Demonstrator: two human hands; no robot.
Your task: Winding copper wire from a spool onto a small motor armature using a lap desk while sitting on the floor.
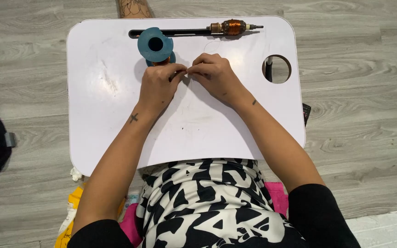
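L hand [158, 85] & R hand [215, 73] are meeting just below the blue spool [155, 45], fingers pinching shut, contents too small to tell.

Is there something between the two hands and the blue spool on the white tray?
Nothing visible. The left hand lies right below the blue spool, its fingertips close to it. The right hand meets the left beside it. The rotor lies apart at the tray edge.

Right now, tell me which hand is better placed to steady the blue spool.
Left. The left hand lies right beside the blue spool, its fingertips just under it. The right hand sits farther away, pinching with the left at the middle of the white tray.
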